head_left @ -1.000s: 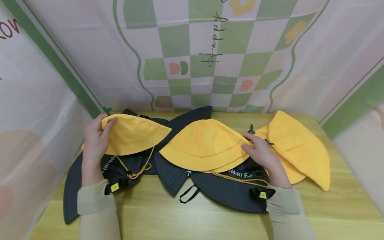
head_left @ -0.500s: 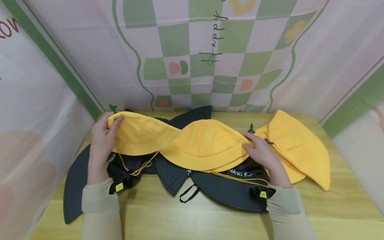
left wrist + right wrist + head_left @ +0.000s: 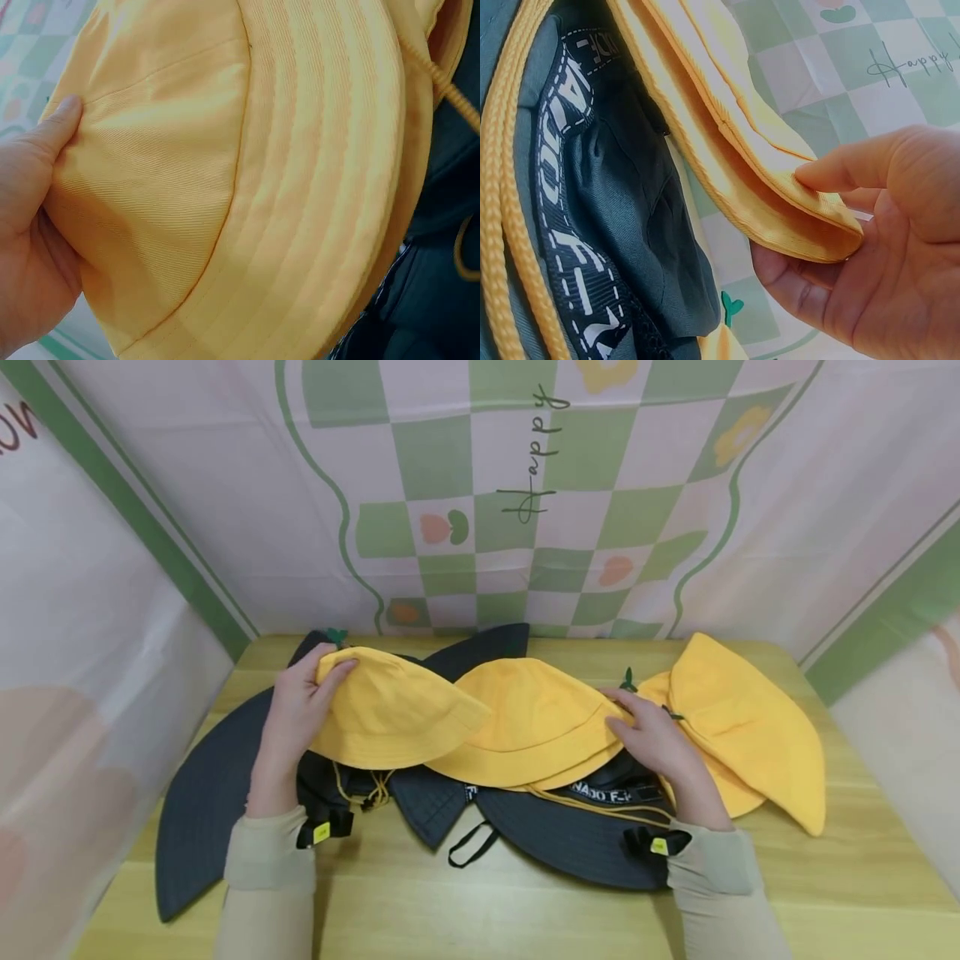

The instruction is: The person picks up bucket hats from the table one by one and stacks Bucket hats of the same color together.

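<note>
My left hand (image 3: 296, 714) pinches the crown end of a folded yellow bucket hat (image 3: 393, 710), with a green sprout on top and a yellow cord hanging below. In the left wrist view the thumb lies on the crown of this yellow hat (image 3: 165, 180), beside its stitched brim. Its brim tip overlaps a second folded yellow bucket hat (image 3: 525, 706) in the middle. My right hand (image 3: 663, 739) pinches this second hat's right end; in the right wrist view the thumb is above the folded brim (image 3: 757, 217) and fingers are beneath.
Dark navy bucket hats with white-lettered bands lie under the yellow ones: one brim (image 3: 213, 793) at left, another brim (image 3: 570, 839) at front. More yellow hats (image 3: 742, 727) rest at the right of the wooden table (image 3: 480, 918). A printed curtain (image 3: 517, 527) hangs behind.
My left hand has moved right with its yellow hat, whose brim now overlaps the middle yellow hat. More of the left navy brim shows. My right hand has stayed in place.
</note>
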Demonstrator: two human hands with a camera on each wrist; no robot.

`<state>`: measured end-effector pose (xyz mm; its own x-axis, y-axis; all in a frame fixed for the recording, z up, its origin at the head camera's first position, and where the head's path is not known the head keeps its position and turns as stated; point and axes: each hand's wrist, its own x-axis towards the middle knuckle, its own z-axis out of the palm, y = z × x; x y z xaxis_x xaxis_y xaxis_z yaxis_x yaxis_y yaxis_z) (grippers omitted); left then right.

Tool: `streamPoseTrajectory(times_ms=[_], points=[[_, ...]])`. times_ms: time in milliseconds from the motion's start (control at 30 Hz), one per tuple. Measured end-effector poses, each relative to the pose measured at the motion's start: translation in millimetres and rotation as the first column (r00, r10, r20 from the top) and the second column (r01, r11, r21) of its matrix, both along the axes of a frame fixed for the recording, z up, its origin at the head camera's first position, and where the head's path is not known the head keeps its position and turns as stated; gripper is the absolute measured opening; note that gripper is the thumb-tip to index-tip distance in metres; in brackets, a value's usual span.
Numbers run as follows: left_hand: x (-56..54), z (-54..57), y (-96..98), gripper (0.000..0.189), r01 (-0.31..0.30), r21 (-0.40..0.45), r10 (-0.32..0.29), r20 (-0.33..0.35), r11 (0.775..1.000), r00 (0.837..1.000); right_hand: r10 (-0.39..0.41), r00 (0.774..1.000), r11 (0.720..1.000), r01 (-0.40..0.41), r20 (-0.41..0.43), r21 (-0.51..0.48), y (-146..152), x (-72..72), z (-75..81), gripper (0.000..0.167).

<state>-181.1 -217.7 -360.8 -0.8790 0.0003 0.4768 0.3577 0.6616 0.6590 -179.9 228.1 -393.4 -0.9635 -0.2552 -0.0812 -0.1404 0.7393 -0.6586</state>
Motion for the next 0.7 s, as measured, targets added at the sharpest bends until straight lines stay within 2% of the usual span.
streamPoseTrajectory(times_ms=[233, 467, 700], points=[[-4.6, -4.4, 22.3, 0.024, 0.074, -0.038, -0.073, 0.029, 0.997, 0.997, 0.005, 1.0, 1.0, -0.005, -0.001, 0.023, -0.9, -0.8, 1.6, 0.049], [-10.8, -12.4, 44.6, 0.023, 0.154, -0.041, -0.151, 0.073, 0.987, 0.986, 0.019, 1.0, 1.0, -0.019, -0.009, 0.018, -1.7, 0.2, 2.8, 0.049], [-19.1, -16.7, 67.3, 0.026, 0.189, -0.052, -0.183, 0.115, 0.981, 0.976, 0.026, 1.0, 0.999, -0.026, 0.015, -0.02, 1.7, 0.4, 1.4, 0.049]])
